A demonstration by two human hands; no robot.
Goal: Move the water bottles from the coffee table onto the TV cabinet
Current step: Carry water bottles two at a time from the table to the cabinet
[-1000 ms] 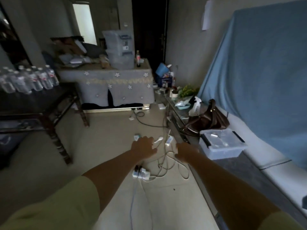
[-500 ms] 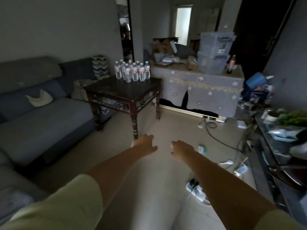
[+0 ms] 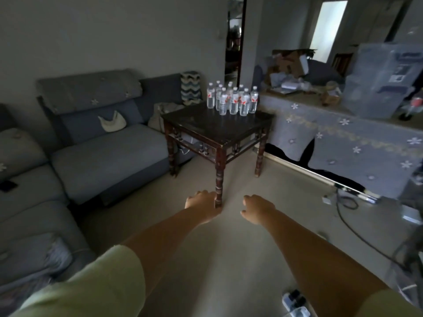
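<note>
Sofa point(image 3: 96, 156) fills the left side, grey-blue, with a pale crescent cushion point(image 3: 113, 121) propped against its backrest and a dark flat object point(image 3: 8, 186) lying on the near seat. Floor point(image 3: 229, 259) runs pale and bare down the middle. Over on the right, a long low unit draped in a grey cloth point(image 3: 343, 143) with small white flowers carries a clear plastic storage box point(image 3: 380, 81) and a heap of cardboard and papers point(image 3: 295, 67). Dead centre stands the dark wooden desk point(image 3: 206, 129), square, with turned legs, its corner pointing toward the camera. And there they are, the water bottles point(image 3: 232, 99), upright, bunched tight at the far corner of the desk top, clear plastic with red-and-white labels; all of them on the desk, well apart from both hands. Both forearms reach forward, bare below pale yellow-green sleeves point(image 3: 96, 287). Left hand point(image 3: 202, 208) hangs palm down just in front of the near desk leg as the camera sees it, fingers loosely curled and holding nothing. Right hand point(image 3: 257, 209) hovers beside it, also palm down, fingers bent and slightly apart, empty too. A dark cable point(image 3: 350, 216) snakes across the floor on the right, and a white power strip point(image 3: 295, 303) sits at the bottom edge, near the right forearm.
</note>
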